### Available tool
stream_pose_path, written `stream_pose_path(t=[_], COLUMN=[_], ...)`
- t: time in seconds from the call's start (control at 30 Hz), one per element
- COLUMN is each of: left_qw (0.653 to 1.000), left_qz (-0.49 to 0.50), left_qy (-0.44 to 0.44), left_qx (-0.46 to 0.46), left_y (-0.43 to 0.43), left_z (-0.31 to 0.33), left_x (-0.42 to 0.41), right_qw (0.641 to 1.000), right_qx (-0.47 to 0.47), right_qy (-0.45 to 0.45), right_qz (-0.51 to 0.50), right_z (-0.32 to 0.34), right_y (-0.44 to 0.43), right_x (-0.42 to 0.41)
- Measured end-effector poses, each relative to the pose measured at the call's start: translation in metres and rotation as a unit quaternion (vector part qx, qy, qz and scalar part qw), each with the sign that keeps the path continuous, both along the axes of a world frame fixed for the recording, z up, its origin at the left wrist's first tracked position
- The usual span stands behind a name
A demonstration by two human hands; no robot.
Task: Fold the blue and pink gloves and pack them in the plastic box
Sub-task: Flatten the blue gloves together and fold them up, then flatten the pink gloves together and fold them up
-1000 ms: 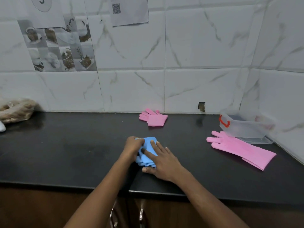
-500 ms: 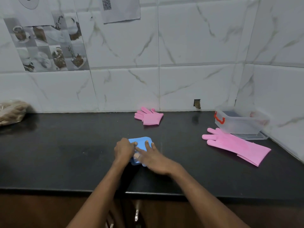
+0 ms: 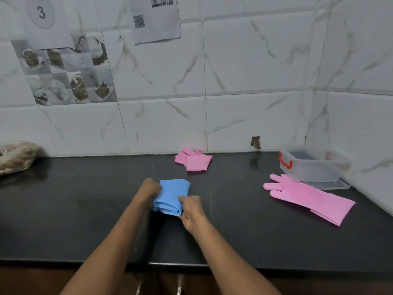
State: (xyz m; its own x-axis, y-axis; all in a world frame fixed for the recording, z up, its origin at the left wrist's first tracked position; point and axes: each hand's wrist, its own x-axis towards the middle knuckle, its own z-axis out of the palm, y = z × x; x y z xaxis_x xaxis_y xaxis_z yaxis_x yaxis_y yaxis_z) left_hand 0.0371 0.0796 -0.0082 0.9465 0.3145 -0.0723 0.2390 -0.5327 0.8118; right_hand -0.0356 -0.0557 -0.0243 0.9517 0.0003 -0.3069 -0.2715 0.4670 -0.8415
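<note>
A folded blue glove bundle [image 3: 172, 195] lies on the black counter [image 3: 85, 209] in the middle. My left hand [image 3: 148, 191] grips its left side and my right hand [image 3: 191, 209] pinches its right front corner. A folded pink glove [image 3: 194, 159] rests near the back wall. A second pink glove [image 3: 308, 198] lies flat and unfolded to the right. Behind it, in the right corner, stands the clear plastic box [image 3: 314, 165] with a red latch, open on top.
The box's clear lid [image 3: 331, 184] lies flat under and beside the box. A plastic bag with brown contents [image 3: 17, 155] sits at the far left against the tiled wall. The counter's front edge runs just below my forearms.
My right hand slid off the top of the blue bundle and now grips its right side. The bundle shows more and looks thicker. The camera view tilted up slightly.
</note>
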Motion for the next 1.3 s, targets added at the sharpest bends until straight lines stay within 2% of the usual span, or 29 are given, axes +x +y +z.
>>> stream_pose_path(t=[0.07, 0.13, 0.17, 0.2, 0.23, 0.27, 0.3, 0.37, 0.43, 0.5, 0.53, 0.6, 0.7, 0.9, 1.13, 1.2, 1.3], left_qw=[0.999, 0.994, 0.991, 0.989, 0.988, 0.987, 0.985, 0.972, 0.947, 0.921, 0.922, 0.936, 0.922, 0.9, 0.903, 0.897, 0.895], left_qz=[-0.008, -0.007, -0.006, -0.004, -0.004, -0.005, -0.005, 0.011, 0.029, -0.081, -0.142, -0.192, -0.182, -0.17, -0.174, -0.181, -0.175], left_qy=[-0.022, -0.02, -0.015, -0.018, -0.027, -0.036, -0.043, -0.042, -0.081, -0.21, -0.221, -0.159, -0.032, -0.037, -0.017, -0.003, -0.007], left_qx=[0.046, 0.11, 0.136, 0.148, 0.149, 0.156, 0.17, 0.233, 0.309, 0.317, 0.284, 0.25, 0.34, 0.398, 0.393, 0.403, 0.41], left_y=[0.004, 0.008, 0.008, 0.008, 0.008, 0.005, 0.001, -0.011, -0.019, -0.035, -0.032, -0.028, -0.026, -0.029, -0.028, -0.028, -0.03], left_z=[0.003, -0.003, -0.009, -0.016, -0.023, -0.028, -0.031, -0.034, -0.029, -0.019, -0.016, -0.019, -0.041, -0.053, -0.046, -0.04, -0.028], left_x=[-0.002, -0.007, -0.01, -0.013, -0.015, -0.017, -0.019, -0.02, -0.025, -0.017, -0.016, -0.014, -0.018, -0.017, -0.02, -0.023, -0.029], right_qw=[0.998, 0.973, 0.934, 0.874, 0.818, 0.785, 0.782, 0.815, 0.824, 0.819, 0.812, 0.795, 0.823, 0.886, 0.807, 0.764, 0.664], right_qx=[-0.056, -0.227, -0.354, -0.483, -0.573, -0.616, -0.619, -0.574, -0.559, -0.562, -0.57, -0.589, -0.548, -0.44, -0.56, -0.616, -0.733], right_qy=[-0.021, -0.041, -0.047, -0.046, -0.043, -0.043, -0.041, -0.058, -0.085, -0.116, -0.125, -0.14, -0.143, -0.126, -0.178, -0.186, -0.148], right_qz=[-0.008, -0.003, 0.012, 0.028, 0.037, 0.044, 0.055, 0.052, 0.034, 0.01, 0.018, 0.043, 0.052, 0.076, 0.06, 0.045, -0.004], right_z=[-0.004, -0.001, 0.003, 0.005, 0.005, 0.003, 0.003, 0.002, 0.001, 0.005, 0.002, -0.005, -0.007, -0.008, 0.01, 0.015, 0.014], right_y=[0.009, 0.017, 0.019, 0.017, 0.013, 0.01, 0.006, -0.004, -0.009, -0.029, -0.027, -0.022, -0.015, -0.037, -0.103, -0.136, -0.204], right_x=[-0.001, 0.002, 0.005, 0.007, 0.008, 0.01, 0.011, 0.013, 0.013, 0.013, 0.01, 0.007, -0.001, -0.01, -0.023, -0.028, -0.033])
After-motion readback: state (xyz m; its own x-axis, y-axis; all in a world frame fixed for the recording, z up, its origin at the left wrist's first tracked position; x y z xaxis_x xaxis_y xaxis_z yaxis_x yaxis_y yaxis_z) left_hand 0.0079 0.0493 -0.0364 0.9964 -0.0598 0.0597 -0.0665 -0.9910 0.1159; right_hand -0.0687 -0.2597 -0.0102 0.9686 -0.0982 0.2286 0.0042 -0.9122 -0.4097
